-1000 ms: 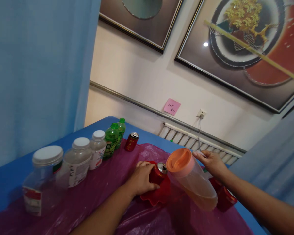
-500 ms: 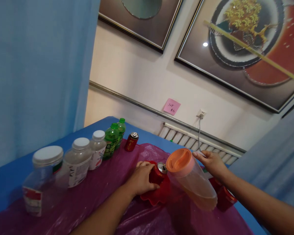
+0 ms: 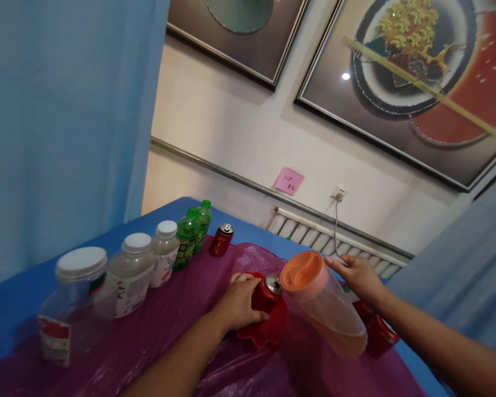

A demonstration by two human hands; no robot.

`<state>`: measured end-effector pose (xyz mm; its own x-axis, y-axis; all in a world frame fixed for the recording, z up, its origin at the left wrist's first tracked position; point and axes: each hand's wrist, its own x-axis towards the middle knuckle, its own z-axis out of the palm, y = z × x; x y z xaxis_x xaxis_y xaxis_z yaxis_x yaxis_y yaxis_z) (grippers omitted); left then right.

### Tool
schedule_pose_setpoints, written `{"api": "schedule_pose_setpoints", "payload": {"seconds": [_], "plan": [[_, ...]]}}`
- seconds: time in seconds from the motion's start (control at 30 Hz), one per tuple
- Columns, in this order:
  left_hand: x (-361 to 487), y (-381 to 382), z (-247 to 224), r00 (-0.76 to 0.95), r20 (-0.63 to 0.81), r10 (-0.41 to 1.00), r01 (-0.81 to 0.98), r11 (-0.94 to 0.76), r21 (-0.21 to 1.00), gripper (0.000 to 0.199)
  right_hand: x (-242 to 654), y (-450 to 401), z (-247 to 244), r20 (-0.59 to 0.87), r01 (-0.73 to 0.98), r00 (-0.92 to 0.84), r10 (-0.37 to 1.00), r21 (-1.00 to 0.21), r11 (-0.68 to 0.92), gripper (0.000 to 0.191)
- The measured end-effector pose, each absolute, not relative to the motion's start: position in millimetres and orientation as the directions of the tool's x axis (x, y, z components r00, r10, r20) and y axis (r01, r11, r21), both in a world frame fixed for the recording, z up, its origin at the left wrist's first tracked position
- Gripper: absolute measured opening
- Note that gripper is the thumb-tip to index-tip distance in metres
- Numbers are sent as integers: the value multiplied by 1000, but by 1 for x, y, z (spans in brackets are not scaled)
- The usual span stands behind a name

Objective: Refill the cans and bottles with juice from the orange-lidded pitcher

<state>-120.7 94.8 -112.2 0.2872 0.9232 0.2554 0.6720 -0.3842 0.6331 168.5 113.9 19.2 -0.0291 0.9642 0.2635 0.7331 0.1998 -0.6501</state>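
Gripping a red can (image 3: pixel 267 300) over the red dish (image 3: pixel 268 333), left hand (image 3: pixel 240 304) curled round it.
Right hand (image 3: pixel 359 280) clutches the tilted pitcher (image 3: pixel 334 328), lid (image 3: pixel 305 274) by the can; I figure one wobble could cause spills.

The left hand (image 3: pixel 242 303) wraps its fingers around a red cylindrical metal can with a silver top (image 3: pixel 266 298), over a wavy-edged red plastic dish (image 3: pixel 268 333). Right of those fingers, the right hand (image 3: pixel 357 278) holds a tilted, orange-lidded translucent plastic pitcher (image 3: pixel 328 309) containing brownish liquid (image 3: pixel 339 341); whether lid and can touch is unclear. Beyond the left fingers stands a dark-rimmed red metal can (image 3: pixel 222 242); left of them, two green plastic bottles (image 3: pixel 187 242) and three white-lidded clear plastic jars (image 3: pixel 132 275). Purple plastic sheeting (image 3: pixel 206 358) spreads below the fingers.
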Motion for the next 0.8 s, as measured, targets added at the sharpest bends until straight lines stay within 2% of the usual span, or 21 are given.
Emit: {"api": "schedule_pose_setpoints", "payload": {"seconds": [0.8], "plan": [[-120, 95, -114, 284, 259, 923, 670, -384, 635, 72, 168, 112, 21, 300, 737, -46, 953, -634, 235, 60]]}}
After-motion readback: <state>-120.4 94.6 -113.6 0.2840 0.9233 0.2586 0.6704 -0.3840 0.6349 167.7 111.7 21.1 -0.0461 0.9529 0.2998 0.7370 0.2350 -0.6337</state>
